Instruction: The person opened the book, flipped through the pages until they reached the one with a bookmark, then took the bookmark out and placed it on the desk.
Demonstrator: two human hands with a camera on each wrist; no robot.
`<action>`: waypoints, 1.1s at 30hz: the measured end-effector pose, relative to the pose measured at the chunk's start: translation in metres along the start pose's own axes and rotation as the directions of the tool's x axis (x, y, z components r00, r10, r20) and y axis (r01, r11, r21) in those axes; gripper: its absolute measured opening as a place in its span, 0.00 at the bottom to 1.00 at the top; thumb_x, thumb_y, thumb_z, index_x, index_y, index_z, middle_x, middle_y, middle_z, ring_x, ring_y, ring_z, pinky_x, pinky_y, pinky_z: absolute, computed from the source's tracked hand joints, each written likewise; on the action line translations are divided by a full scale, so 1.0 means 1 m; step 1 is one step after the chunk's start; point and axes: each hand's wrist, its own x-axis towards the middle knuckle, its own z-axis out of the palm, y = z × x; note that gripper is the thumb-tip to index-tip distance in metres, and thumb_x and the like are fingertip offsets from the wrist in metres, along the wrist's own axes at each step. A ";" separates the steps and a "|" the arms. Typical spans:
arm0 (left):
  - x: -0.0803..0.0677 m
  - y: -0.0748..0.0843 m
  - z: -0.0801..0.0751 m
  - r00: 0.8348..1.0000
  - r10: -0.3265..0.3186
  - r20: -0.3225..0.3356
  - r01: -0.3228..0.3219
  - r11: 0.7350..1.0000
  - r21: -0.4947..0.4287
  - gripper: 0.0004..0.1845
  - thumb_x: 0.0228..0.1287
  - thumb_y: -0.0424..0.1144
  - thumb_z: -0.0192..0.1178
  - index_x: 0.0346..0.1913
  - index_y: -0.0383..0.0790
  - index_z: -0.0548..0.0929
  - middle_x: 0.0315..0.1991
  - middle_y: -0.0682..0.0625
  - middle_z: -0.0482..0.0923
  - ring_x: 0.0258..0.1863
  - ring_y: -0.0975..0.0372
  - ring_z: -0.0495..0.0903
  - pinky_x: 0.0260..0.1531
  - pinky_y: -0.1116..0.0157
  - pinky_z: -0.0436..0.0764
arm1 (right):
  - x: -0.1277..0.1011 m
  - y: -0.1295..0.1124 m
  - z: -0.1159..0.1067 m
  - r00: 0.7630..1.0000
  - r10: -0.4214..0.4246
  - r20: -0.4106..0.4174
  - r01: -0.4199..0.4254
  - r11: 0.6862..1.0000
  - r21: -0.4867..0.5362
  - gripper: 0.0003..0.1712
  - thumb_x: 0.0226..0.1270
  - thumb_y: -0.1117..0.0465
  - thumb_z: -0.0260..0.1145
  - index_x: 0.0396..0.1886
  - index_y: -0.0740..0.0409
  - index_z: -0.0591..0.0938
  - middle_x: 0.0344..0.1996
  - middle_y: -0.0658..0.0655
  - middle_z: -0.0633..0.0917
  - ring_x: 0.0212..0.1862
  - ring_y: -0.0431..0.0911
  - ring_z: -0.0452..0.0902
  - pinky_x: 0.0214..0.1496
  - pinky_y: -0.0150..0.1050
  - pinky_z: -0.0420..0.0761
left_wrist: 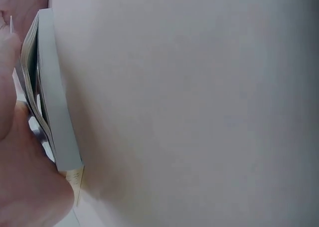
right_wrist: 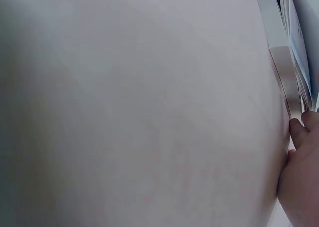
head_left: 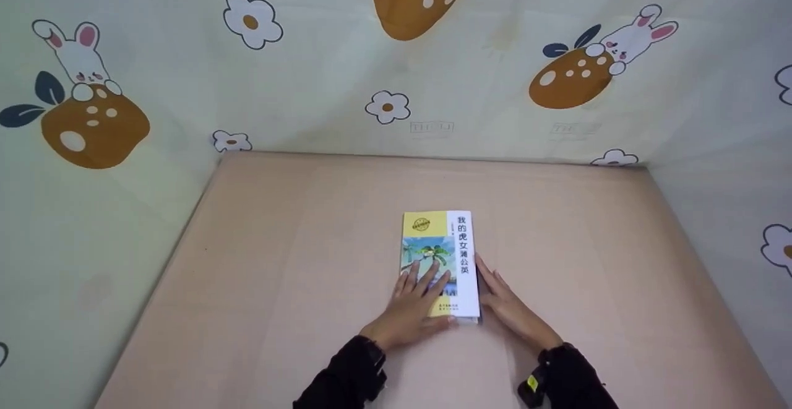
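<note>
Your bench (head_left: 278, 260) is a pinkish surface walled by a rabbit-print cloth (head_left: 124, 87). The book (head_left: 440, 242) lies closed and flat near its middle, cover up. Your left hand (head_left: 416, 307) rests flat on the cover's near half, grip released, fingers straight. Your right hand (head_left: 504, 302) lies against the book's right edge, fingers straight, clasping nothing.

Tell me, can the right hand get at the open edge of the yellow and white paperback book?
Probably yes. The right hand lies flat on the pink table against the right edge of the yellow and white paperback book, with nothing between them. The left hand rests on the cover only.
</note>
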 end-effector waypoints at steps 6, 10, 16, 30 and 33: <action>0.002 -0.003 -0.004 0.998 0.028 0.051 -0.023 0.995 -0.094 0.39 0.66 0.62 0.43 0.74 0.50 0.46 0.75 0.50 0.33 0.73 0.49 0.27 0.69 0.47 0.32 | -0.003 0.004 -0.002 0.998 -0.065 -0.001 0.065 0.996 -0.061 0.42 0.67 0.54 0.55 0.74 0.36 0.44 0.75 0.51 0.45 0.74 0.59 0.27 0.70 0.63 0.32; 0.002 -0.006 -0.007 0.998 0.035 0.046 -0.026 0.983 -0.182 0.35 0.69 0.61 0.40 0.73 0.50 0.49 0.75 0.51 0.35 0.73 0.49 0.27 0.69 0.47 0.30 | -0.004 0.005 -0.002 0.994 -0.107 -0.006 0.105 0.987 -0.118 0.44 0.65 0.50 0.58 0.74 0.37 0.44 0.74 0.53 0.47 0.74 0.60 0.29 0.70 0.64 0.33; -0.001 -0.014 -0.008 0.999 0.010 -0.032 -0.020 0.942 -0.335 0.30 0.71 0.57 0.38 0.71 0.49 0.56 0.74 0.52 0.47 0.74 0.52 0.33 0.70 0.50 0.33 | -0.002 0.007 0.001 0.988 -0.152 0.019 0.153 0.971 -0.184 0.48 0.63 0.45 0.60 0.75 0.42 0.43 0.74 0.53 0.47 0.74 0.60 0.29 0.70 0.62 0.33; -0.020 -0.014 -0.020 0.934 -0.120 -0.335 -0.015 0.927 -0.376 0.38 0.72 0.44 0.45 0.74 0.55 0.32 0.74 0.51 0.48 0.70 0.53 0.57 0.67 0.56 0.59 | 0.001 0.007 0.003 0.973 -0.227 0.034 0.229 0.947 -0.226 0.46 0.62 0.47 0.63 0.74 0.48 0.50 0.75 0.53 0.45 0.74 0.60 0.34 0.71 0.60 0.34; -0.022 -0.016 -0.024 0.893 -0.130 -0.432 -0.033 0.936 -0.351 0.42 0.70 0.36 0.47 0.73 0.56 0.29 0.75 0.52 0.40 0.71 0.54 0.55 0.67 0.57 0.59 | 0.000 0.007 0.002 0.975 -0.220 0.038 0.223 0.950 -0.217 0.46 0.63 0.48 0.62 0.74 0.49 0.49 0.75 0.54 0.44 0.73 0.61 0.32 0.70 0.62 0.33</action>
